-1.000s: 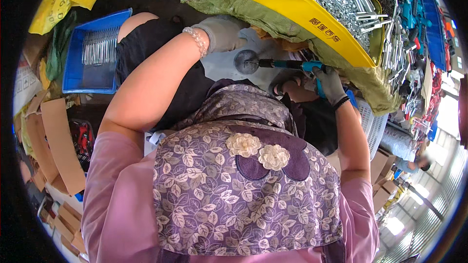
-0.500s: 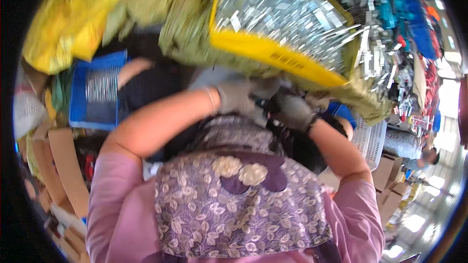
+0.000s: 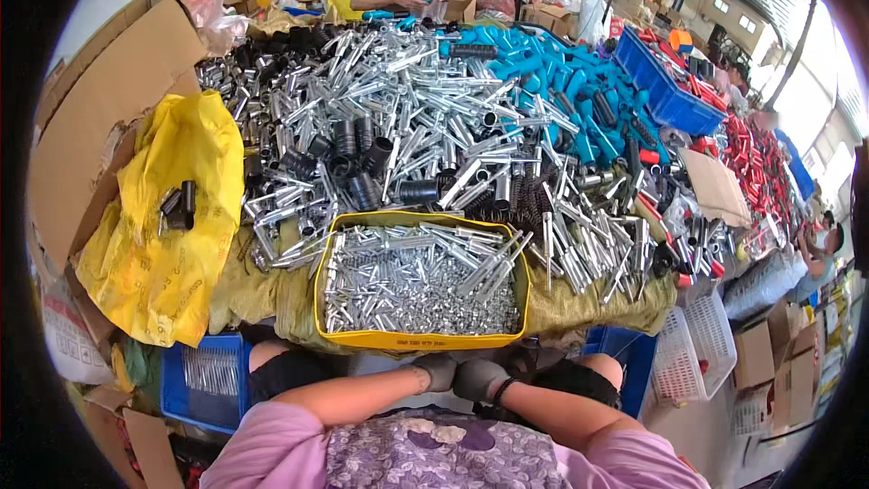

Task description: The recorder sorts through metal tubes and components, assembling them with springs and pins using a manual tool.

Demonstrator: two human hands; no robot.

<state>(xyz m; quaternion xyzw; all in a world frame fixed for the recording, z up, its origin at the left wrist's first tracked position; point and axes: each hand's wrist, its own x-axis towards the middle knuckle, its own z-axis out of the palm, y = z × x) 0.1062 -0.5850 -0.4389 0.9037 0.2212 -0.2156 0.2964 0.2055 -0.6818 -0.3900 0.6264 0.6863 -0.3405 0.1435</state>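
Silver metal tubes (image 3: pixel 433 81) heap beyond a yellow rectangular tray (image 3: pixel 425 340), long axis left-right — grey-gloved left hand (image 3: pixel 436 372), right hand (image 3: pixel 478 380): can't tell grips.

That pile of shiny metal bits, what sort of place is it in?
Probably a factory or workshop: heaped silver metal pieces, piled teal parts and a yellow rectangular bin of small silver parts.

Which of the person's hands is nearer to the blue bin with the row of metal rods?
The left. The left hand is to the right of the blue bin, with the left knee between; the right hand is beside the left one, farther from the bin.
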